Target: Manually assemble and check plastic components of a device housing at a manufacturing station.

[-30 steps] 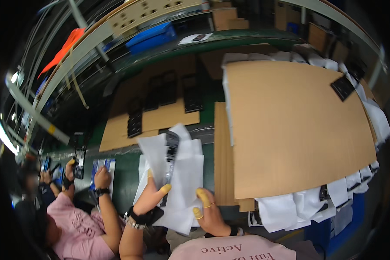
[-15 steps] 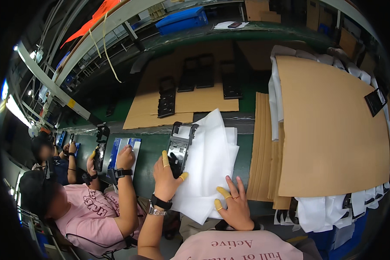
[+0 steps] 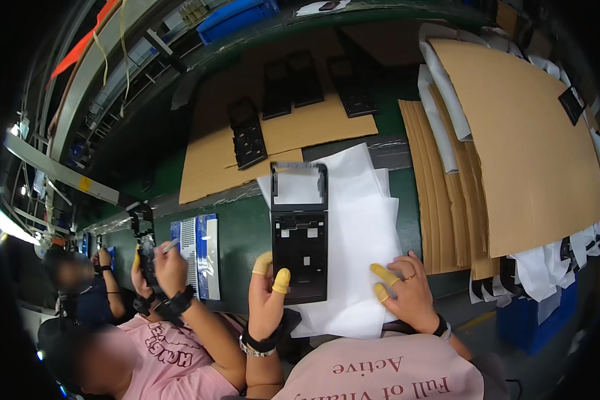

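Observation:
My left hand (image 3: 267, 300) grips a black plastic housing frame (image 3: 300, 257) by its lower left edge, thumb on top. The housing has a rectangular opening at its upper end and small cutouts below. It is over a stack of white foam sheets (image 3: 360, 233). My right hand (image 3: 408, 293) rests at the right edge of the sheets, thumb and index finger a little apart, holding nothing I can see. Yellow finger cots cover the thumb and index finger of both hands.
Several black housings (image 3: 249, 137) lie on flat cardboard (image 3: 203, 167) at the back. Right of me stand cardboard dividers (image 3: 440, 207) and a large cardboard sheet (image 3: 527, 153) over wrapped parts. On the left, a co-worker (image 3: 187, 333) handles another black part beside a blue-edged pad (image 3: 197, 257).
The housing has turned its dark, flatter face up and now stands straight in front of me. My right hand has moved right along the sheets, its fingers more curled. The view has shifted.

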Available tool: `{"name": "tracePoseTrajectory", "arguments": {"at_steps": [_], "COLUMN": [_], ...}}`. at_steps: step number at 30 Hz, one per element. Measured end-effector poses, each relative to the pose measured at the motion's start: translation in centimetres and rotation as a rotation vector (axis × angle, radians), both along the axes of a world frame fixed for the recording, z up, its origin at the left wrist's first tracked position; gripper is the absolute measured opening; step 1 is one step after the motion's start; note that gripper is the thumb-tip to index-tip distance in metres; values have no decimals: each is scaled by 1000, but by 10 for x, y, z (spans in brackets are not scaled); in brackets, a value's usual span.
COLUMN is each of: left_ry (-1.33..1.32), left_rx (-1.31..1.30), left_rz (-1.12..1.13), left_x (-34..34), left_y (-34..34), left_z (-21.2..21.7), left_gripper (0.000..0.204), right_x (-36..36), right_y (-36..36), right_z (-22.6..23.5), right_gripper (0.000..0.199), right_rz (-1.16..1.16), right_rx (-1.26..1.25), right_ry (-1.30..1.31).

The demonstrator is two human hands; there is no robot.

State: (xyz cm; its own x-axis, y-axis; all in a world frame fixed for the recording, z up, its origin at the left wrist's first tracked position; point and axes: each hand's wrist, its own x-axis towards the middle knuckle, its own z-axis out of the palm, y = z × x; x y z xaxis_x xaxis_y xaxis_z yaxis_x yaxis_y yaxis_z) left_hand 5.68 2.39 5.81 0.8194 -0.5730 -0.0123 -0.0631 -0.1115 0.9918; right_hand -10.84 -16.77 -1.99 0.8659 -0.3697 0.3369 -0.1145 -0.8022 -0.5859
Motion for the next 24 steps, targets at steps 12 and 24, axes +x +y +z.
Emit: {"name": "tracePoseTrajectory", "arguments": {"at_steps": [12, 24], "left_ry": [117, 552], "left_rx": [-527, -585], "left_rz": [84, -257], "left_x": [-30, 35], "left_y": [4, -43], "left_z": [32, 96], "left_gripper": [45, 46], "right_x": [1, -2], "right_y": [8, 2], "right_z": [-1, -1], "right_gripper": [27, 26], "right_rz": [0, -2], "right_rx": [-42, -23], "right_ry": [37, -8]}}
